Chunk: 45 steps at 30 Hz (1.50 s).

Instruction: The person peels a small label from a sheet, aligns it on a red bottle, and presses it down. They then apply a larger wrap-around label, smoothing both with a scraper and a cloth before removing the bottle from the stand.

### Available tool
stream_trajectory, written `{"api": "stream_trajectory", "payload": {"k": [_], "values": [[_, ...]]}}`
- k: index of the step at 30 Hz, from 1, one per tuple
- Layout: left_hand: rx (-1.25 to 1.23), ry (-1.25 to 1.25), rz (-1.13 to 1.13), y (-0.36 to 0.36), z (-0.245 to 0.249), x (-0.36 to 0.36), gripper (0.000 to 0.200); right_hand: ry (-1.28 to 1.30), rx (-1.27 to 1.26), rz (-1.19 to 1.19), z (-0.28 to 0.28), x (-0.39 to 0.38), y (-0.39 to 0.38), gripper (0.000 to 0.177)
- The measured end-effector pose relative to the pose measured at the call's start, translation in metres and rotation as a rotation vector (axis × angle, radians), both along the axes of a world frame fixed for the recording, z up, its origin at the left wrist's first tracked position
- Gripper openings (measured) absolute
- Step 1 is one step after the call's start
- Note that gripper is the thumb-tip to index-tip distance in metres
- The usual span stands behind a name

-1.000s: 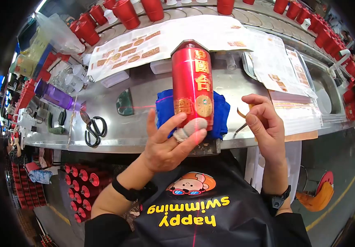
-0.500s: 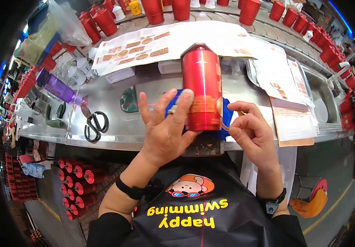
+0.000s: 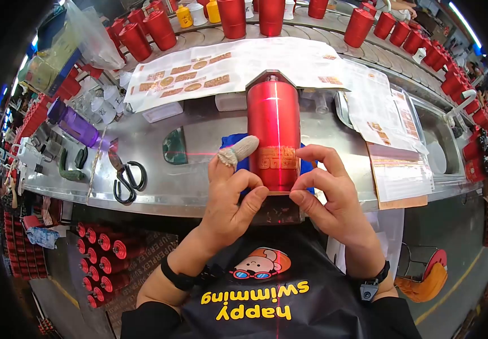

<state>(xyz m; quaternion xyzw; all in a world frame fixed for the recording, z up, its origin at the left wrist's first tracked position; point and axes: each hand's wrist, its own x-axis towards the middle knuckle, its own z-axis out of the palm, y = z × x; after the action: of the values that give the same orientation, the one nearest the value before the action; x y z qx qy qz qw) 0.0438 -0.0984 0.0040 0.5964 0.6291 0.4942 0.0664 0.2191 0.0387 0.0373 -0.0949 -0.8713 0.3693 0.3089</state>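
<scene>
A shiny red metal canister (image 3: 273, 124) lies on its side, its base end toward me, in a dark angular stand (image 3: 270, 72). Gold patterned lettering (image 3: 277, 157) shows near its base. My left hand (image 3: 231, 198) is at the canister's left, its index finger in a whitish cloth finger cover (image 3: 238, 150) whose tip meets or nearly meets the red side. Its other fingers are bent, with nothing visible in them. At the right, my right hand (image 3: 331, 189) has its index fingertip at the lettering's edge, thumb and middle finger apart. Blue cloth (image 3: 232, 141) shows beneath the canister.
Scissors (image 3: 124, 176) and a green flat piece (image 3: 175, 146) lie on the metal table to the left, near a purple bottle (image 3: 74, 123). Printed decal sheets (image 3: 193, 73) spread behind the canister. A conveyor (image 3: 312, 31) carries more red canisters. A sink (image 3: 442, 141) is at right.
My left hand has drawn back toward me, and its spread fingers have bent, leaving the covered index finger extended. The lettering has turned into fuller view. My right hand has shifted slightly left.
</scene>
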Motion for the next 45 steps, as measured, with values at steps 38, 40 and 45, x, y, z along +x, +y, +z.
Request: {"api": "stream_trajectory", "payload": {"k": [38, 40, 45], "values": [[0.021, -0.170, 0.151, 0.018, -0.027, 0.014, 0.052, -0.045, -0.223, -0.157, -0.031, 0.011, 0.007, 0.011], [0.005, -0.188, 0.157, 0.018, -0.025, 0.015, 0.051, -0.048, -0.223, -0.161, -0.032, 0.012, 0.007, 0.011], [0.040, -0.243, 0.131, 0.017, -0.029, 0.013, 0.050, -0.051, -0.233, -0.163, -0.032, 0.013, 0.006, 0.011]]}}
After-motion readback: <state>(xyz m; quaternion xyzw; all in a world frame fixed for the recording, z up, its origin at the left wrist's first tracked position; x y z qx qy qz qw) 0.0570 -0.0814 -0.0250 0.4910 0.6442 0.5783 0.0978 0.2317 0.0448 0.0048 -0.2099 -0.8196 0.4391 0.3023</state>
